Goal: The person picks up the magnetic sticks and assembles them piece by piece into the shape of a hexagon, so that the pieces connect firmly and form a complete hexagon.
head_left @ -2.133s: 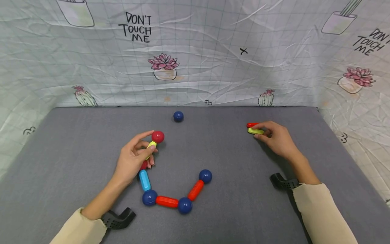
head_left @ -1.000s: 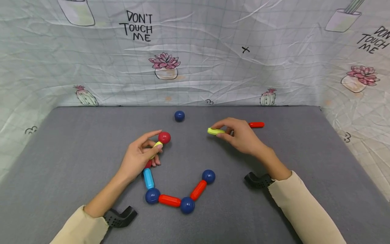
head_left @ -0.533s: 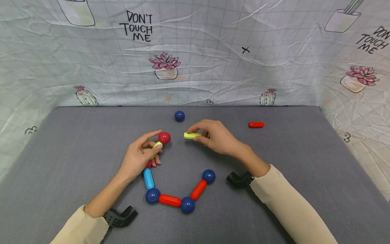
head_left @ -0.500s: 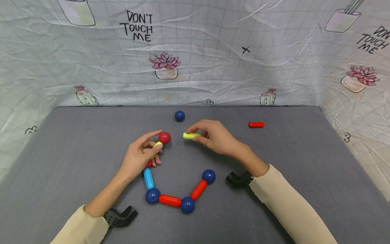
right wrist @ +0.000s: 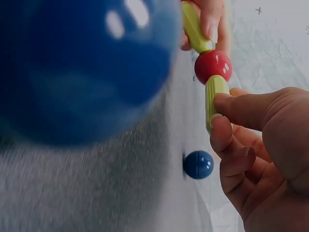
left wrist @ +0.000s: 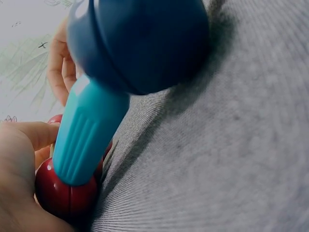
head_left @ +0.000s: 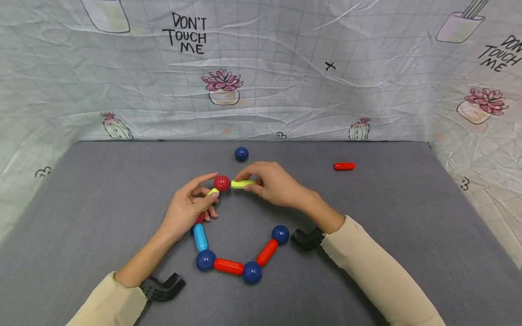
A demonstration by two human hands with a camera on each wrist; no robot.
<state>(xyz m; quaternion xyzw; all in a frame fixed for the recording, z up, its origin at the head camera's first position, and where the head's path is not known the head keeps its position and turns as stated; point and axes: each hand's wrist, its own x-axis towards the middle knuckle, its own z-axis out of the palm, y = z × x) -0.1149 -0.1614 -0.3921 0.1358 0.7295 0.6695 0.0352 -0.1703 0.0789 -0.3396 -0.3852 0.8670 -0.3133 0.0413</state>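
My left hand (head_left: 185, 203) pinches a yellow magnetic stick (head_left: 210, 195), its index fingertip at the far red ball (head_left: 222, 183). Between thumb and fingers, my right hand (head_left: 275, 183) holds a second yellow stick (head_left: 242, 184). That stick's end meets or nearly meets the far red ball (right wrist: 213, 66). Behind the left hand a nearer red ball (left wrist: 66, 191) is partly hidden. From it the chain runs through a light blue stick (head_left: 200, 237), a blue ball (head_left: 205, 260), a red stick (head_left: 228, 266), a middle blue ball (head_left: 252, 272), another red stick (head_left: 267, 252) and an end blue ball (head_left: 280, 234).
A loose blue ball (head_left: 242, 154) lies near the back edge, just beyond the right hand. Farther right is a loose red stick (head_left: 344, 166). A patterned cloth (head_left: 285, 90) hangs behind the grey table (head_left: 102, 203).
My right hand has picked up the yellow stick beside the loose red one and carried it left to the far red ball. The left hand keeps its hold, shifted slightly right in view.
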